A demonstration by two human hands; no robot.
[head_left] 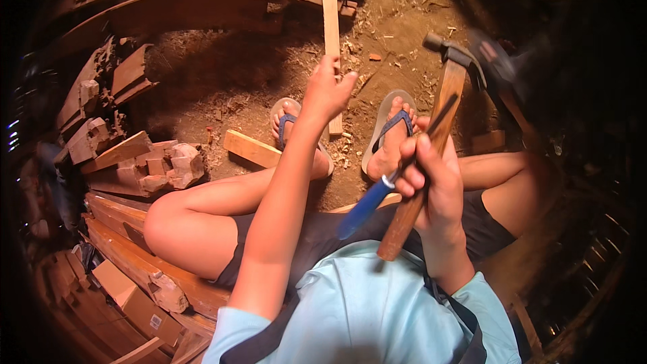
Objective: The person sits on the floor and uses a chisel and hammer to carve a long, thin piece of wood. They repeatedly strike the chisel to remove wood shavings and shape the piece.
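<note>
Right grip (437,178)'s clutching hammer (453,77) plus blue-handled tool (366,209), I'd guess so left grip (327,94) can hold 12 o'clock's wood strip (331,13).

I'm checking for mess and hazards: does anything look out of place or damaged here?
Yes. Pale shavings litter the dirt ground, and some wooden offcuts at left have ragged, chipped ends. The right hand also grips a hammer and a blue-handled tool together, which looks a little unusual.

Pale blue short-sleeved shirt (367,290), dark shorts (310,232), blue-strapped flip-flops (403,117)
</note>
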